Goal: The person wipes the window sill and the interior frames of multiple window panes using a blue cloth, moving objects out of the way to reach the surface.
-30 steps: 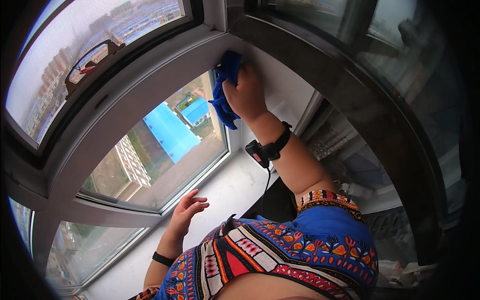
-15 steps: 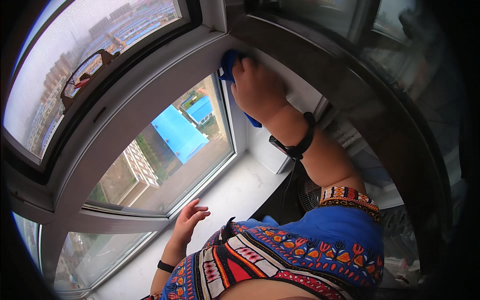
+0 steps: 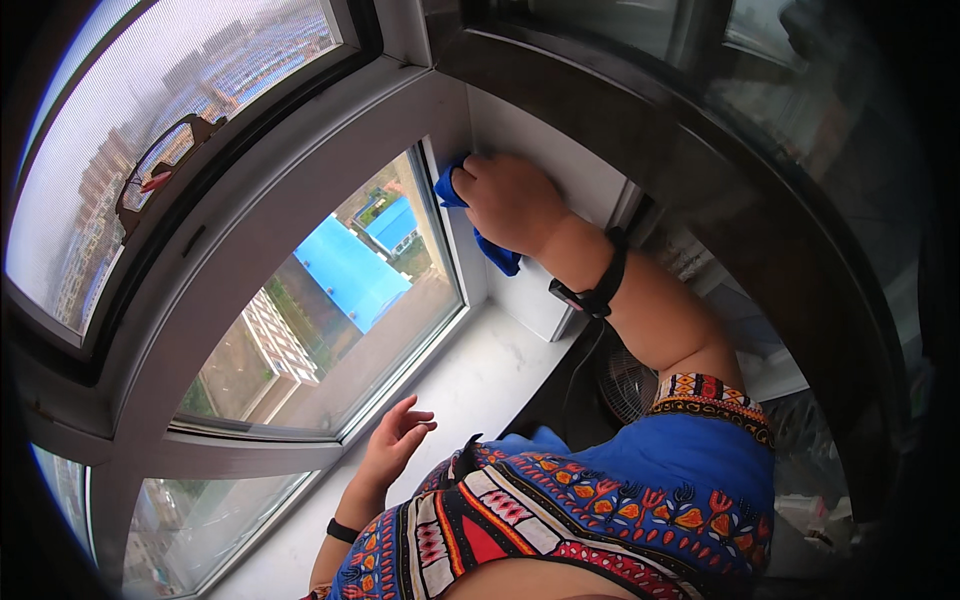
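Note:
My right hand point(image 3: 512, 205) is closed around a blue cloth point(image 3: 497, 256) and presses it against the white window frame point(image 3: 455, 150), where the frame meets the side wall of the recess. Part of the cloth sticks out past my fingertips and another part hangs below my palm. A black watch point(image 3: 590, 290) is on that wrist. Over the white sill point(image 3: 465, 365), my left hand point(image 3: 393, 445) is held up with its fingers apart and holds nothing. It wears a dark wristband point(image 3: 343, 531).
An open, dark-framed window sash point(image 3: 690, 150) curves over my right arm. At the upper left is a screened pane point(image 3: 130, 110). The lower glass pane point(image 3: 330, 310) looks down on blue roofs. A round fan point(image 3: 625, 385) stands below the sill, right of its edge.
My right hand has moved down the frame with the blue cloth, away from the upper corner. My left hand stays raised over the sill, almost unchanged. The view has shifted slightly.

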The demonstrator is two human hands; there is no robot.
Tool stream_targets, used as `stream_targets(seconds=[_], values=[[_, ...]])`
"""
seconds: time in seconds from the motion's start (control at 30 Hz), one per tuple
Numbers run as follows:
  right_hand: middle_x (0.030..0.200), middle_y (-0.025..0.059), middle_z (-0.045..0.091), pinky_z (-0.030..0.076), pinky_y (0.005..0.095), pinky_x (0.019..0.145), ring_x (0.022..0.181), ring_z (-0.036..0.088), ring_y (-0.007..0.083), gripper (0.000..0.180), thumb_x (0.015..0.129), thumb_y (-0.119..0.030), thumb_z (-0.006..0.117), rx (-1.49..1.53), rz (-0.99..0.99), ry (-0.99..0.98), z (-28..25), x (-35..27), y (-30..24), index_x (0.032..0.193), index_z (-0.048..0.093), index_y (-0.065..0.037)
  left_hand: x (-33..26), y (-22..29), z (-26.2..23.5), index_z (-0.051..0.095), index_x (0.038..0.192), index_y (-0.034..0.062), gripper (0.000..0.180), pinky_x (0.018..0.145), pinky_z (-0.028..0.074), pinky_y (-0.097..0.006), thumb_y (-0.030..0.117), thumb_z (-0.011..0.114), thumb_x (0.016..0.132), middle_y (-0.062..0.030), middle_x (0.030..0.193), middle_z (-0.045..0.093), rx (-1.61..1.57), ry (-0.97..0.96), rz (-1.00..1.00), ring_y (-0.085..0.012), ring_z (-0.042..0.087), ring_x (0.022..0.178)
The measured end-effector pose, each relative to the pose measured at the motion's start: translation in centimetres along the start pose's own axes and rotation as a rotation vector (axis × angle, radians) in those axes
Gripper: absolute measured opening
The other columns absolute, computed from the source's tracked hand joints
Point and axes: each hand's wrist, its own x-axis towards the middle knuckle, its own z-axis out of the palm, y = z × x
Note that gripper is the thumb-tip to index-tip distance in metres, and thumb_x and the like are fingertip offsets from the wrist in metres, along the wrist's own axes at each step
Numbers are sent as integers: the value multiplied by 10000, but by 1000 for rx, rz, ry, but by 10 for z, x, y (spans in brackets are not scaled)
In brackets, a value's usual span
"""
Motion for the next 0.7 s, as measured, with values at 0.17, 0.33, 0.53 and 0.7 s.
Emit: stream_targets(seconds=[0.17, 0.33, 0.53, 0.7], values=[[883, 136, 584, 513, 429, 686, 805, 607, 331, 193, 741, -97, 689, 181, 169, 236, -2, -27, -7, 889, 581, -37, -10, -7, -2, 367, 1449, 19, 569, 977, 488, -375, 84, 629, 949, -175, 1202, 627, 76, 12, -64, -251, 629, 1113], [966, 170, 607, 518, 437, 777, 889, 615, 366, 275, 748, -104, 687, 258, 313, 420, 8, -30, -8, 990, 594, -10, -12, -10, 2, 377, 1439, 15, 563, 971, 495, -372, 77, 637, 943, -176, 1196, 632, 66, 7, -80, -253, 633, 1109], [963, 145, 591, 532, 430, 705, 811, 616, 346, 338, 769, -127, 675, 74, 241, 465, 4, 7, 0, 1081, 611, -12, -11, -7, 4, 388, 1424, 9, 564, 939, 518, -359, 75, 654, 932, -177, 1177, 643, 203, -6, -89, -239, 651, 1085], [941, 133, 585, 544, 423, 690, 800, 628, 320, 391, 788, -161, 686, 5, 226, 416, 1, 29, 1, 1152, 608, -42, -15, -11, 0, 381, 1427, 5, 572, 929, 521, -353, 72, 652, 928, -179, 1176, 643, 235, -2, -96, -235, 653, 1080]])
